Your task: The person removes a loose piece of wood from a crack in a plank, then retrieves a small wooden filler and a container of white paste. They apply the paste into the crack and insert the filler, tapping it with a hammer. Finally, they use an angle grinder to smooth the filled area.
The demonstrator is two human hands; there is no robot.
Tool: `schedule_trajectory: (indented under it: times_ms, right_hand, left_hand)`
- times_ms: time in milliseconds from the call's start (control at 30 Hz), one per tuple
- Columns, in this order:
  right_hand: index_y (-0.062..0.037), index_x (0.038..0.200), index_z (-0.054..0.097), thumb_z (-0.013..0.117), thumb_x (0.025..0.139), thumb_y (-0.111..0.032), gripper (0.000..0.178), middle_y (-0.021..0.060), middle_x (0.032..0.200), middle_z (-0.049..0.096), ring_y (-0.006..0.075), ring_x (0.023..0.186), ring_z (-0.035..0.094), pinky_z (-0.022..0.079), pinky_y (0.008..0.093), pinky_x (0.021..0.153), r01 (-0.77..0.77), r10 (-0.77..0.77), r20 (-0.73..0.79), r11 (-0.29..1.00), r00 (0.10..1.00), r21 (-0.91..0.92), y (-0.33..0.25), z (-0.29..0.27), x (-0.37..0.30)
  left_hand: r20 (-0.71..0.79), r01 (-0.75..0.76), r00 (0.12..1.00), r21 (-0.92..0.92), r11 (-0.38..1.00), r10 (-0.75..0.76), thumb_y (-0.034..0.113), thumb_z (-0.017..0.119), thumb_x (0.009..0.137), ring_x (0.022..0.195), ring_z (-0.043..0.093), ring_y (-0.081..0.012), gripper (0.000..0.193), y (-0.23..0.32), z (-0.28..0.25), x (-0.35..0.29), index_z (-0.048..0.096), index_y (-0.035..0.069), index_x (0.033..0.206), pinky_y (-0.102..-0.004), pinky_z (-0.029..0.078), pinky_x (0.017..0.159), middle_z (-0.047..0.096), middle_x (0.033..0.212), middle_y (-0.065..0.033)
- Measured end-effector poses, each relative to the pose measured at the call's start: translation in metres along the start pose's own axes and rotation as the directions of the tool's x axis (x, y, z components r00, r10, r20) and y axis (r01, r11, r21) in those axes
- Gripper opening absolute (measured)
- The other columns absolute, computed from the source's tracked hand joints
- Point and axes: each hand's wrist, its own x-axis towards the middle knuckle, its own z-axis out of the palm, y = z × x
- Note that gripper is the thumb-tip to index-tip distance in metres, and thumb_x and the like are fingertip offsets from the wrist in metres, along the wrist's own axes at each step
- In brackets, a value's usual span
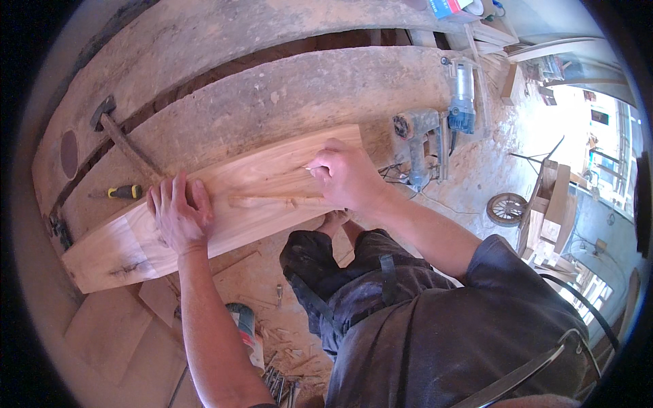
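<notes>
A long pale wooden board (258,170) lies slantwise along the near edge of the workbench. My left hand (180,217) rests on its left half, the fingers spread over the wood. Closer to the right end, my right hand (347,177) is closed above the board, and a small pale tip pokes out at its fingers. What that tip belongs to is hidden by the hand. Between the hands, a thin wooden strip (265,202) lies on the board's surface.
On the bench are a hammer (126,139), a yellow-and-black screwdriver (122,192) and a round brown disc (69,154). At its right end stand a nail gun (416,139) and a blue-and-silver trim router (462,98). Wood shavings (299,350) litter the floor; a wheeled cart (537,204) holds timber.
</notes>
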Motion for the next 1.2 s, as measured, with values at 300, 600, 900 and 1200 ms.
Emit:
schedule_trajectory:
  times_ms: [300, 600, 900, 1200]
  right_hand:
    - [-0.0021, 0.083, 0.075, 0.068, 0.08, 0.0, 0.007, 0.0155, 0.081, 0.066, 0.0327, 0.077, 0.067, 0.054, 0.0429, 0.069, -0.261, 0.24, -0.121, 0.942, 0.963, -0.21, 0.037, -0.042, -0.033]
    - [-0.0018, 0.086, 0.076, 0.07, 0.084, -0.006, 0.008, 0.0171, 0.09, 0.072, 0.0333, 0.081, 0.071, 0.058, 0.0409, 0.074, -0.18, 0.175, -0.203, 0.984, 0.963, -0.009, 0.015, -0.028, -0.027]
    - [-0.0033, 0.081, 0.073, 0.069, 0.082, -0.005, 0.005, 0.0148, 0.088, 0.067, 0.0347, 0.078, 0.07, 0.058, 0.0434, 0.069, -0.167, 0.149, -0.234, 0.984, 0.961, -0.059, 0.005, -0.005, -0.021]
    - [-0.0031, 0.076, 0.066, 0.066, 0.082, -0.004, 0.006, 0.0164, 0.086, 0.062, 0.0376, 0.07, 0.067, 0.056, 0.0482, 0.065, -0.192, 0.159, -0.22, 0.972, 0.962, -0.136, -0.004, 0.008, -0.018]
  left_hand:
    - [-0.004, 0.006, 1.0, -0.022, 1.0, -0.006, 0.028, 0.065, 0.092, 0.107, 0.057, -0.0368, 0.029, 0.003, -0.004, 0.001, 0.068, 0.007, 0.113, -0.05, 0.039, 0.108, 0.065, 0.104, -0.0143]
    - [0.029, 0.04, 0.999, -0.033, 0.999, -0.04, 0.028, 0.064, 0.093, 0.108, 0.057, -0.0374, 0.028, 0.005, -0.005, 0.002, 0.068, 0.005, 0.109, -0.0513, 0.039, 0.107, 0.065, 0.104, -0.0147]
    - [0.011, 0.022, 1.0, -0.006, 1.0, -0.022, 0.029, 0.064, 0.093, 0.109, 0.057, -0.0381, 0.031, -0.001, 0.0, -0.001, 0.069, 0.006, 0.112, -0.0514, 0.039, 0.108, 0.065, 0.106, -0.0148]
    - [0.015, 0.018, 1.0, -0.015, 1.0, -0.018, 0.03, 0.063, 0.094, 0.107, 0.056, -0.0372, 0.032, 0.002, -0.003, 0.0, 0.068, 0.006, 0.115, -0.0513, 0.038, 0.108, 0.064, 0.104, -0.0145]
